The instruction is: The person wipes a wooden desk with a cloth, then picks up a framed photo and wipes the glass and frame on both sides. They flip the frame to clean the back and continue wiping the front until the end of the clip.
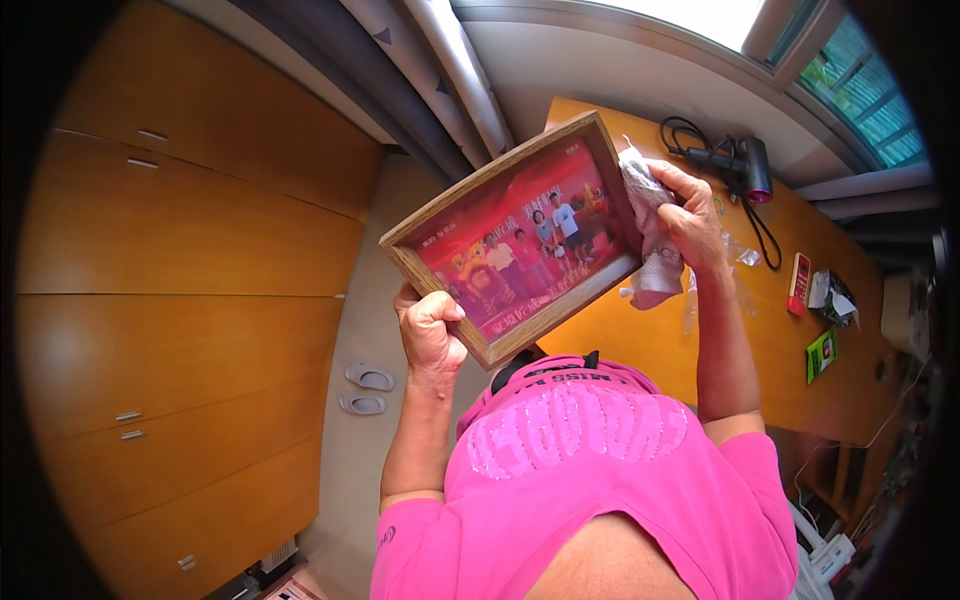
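Note:
A wooden picture frame (530,235) with a red group photo in it is held up tilted, its right end higher than its left. My left hand (432,330) grips the lower left corner, thumb on the front edge and the other fingers out of sight behind. At the right end, my right hand (690,215) clasps a crumpled whitish cloth (655,235), which lies against the frame's right edge. Whether any right-hand fingers also grip the frame behind the cloth is hidden.
On the orange wooden desk (640,350) lie a black hair dryer (745,168) with its cord, a red-and-white remote (799,284), a small dark packet (832,298) and a green packet (822,356). Wooden cabinets (200,240) line the left. Grey slippers (370,377) rest on the floor.

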